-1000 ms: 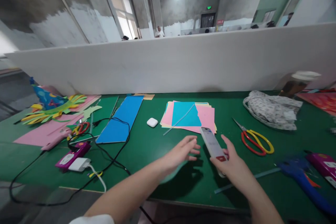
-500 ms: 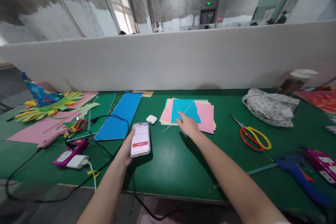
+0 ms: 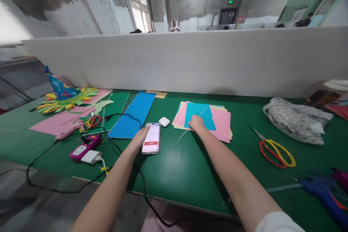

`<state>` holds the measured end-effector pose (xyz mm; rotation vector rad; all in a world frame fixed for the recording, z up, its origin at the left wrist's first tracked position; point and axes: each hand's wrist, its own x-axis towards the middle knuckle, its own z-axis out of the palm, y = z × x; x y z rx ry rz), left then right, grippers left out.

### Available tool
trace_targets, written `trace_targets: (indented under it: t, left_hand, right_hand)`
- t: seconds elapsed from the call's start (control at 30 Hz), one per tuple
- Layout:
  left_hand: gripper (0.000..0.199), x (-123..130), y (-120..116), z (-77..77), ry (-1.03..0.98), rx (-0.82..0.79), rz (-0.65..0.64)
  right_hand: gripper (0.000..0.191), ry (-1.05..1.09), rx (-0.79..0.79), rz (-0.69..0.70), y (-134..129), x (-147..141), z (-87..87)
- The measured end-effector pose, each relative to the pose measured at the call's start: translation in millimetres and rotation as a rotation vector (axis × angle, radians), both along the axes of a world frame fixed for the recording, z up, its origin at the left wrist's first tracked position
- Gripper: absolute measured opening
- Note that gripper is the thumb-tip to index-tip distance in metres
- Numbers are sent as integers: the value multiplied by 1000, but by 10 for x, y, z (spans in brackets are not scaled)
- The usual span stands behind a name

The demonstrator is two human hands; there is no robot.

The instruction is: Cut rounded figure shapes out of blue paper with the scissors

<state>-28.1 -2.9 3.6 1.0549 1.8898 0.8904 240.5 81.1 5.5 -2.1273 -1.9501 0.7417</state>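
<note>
My left hand [image 3: 139, 139] is wrapped round a phone [image 3: 151, 145] with a lit white screen and a red button, above the green table. Over the stack of coloured paper, my right hand [image 3: 197, 123] is closed at a thin translucent stick [image 3: 184, 134], which lies slanted across the blue sheet [image 3: 204, 120]. Its fingertips are partly hidden, but they meet at the stick. Pink paper [image 3: 223, 125] shows under the blue sheet. A white earphone case [image 3: 164, 121] lies just beyond the phone.
Scissors [image 3: 272, 148], a blue glue gun [image 3: 320, 192] and a patterned cloth bag [image 3: 296, 119] lie at right. A blue board [image 3: 133, 116], black cable [image 3: 144, 185], pink glue gun [image 3: 70, 129] and paper hat [image 3: 63, 88] are at left. A low white partition [image 3: 174, 63] backs the table [image 3: 174, 174].
The view has turned left, shifting the table things rightward. My right hand's fingers have closed at the stick from a pointing pose. My left hand still holds the phone.
</note>
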Motion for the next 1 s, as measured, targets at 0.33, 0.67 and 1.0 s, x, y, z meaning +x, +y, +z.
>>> trace_targets:
  t: [0.33, 0.67, 1.0]
  left_hand:
    - [66, 492, 577, 208, 808, -32, -446]
    - [37, 838, 1020, 319, 1045, 9, -570]
    - [103, 2020, 746, -101, 846, 154, -894]
  right_hand:
    - [41, 106, 173, -124, -375, 1050, 293]
    - [51, -271, 215, -369, -648, 2065, -67]
    - [40, -91, 397, -200, -1088, 1740, 111]
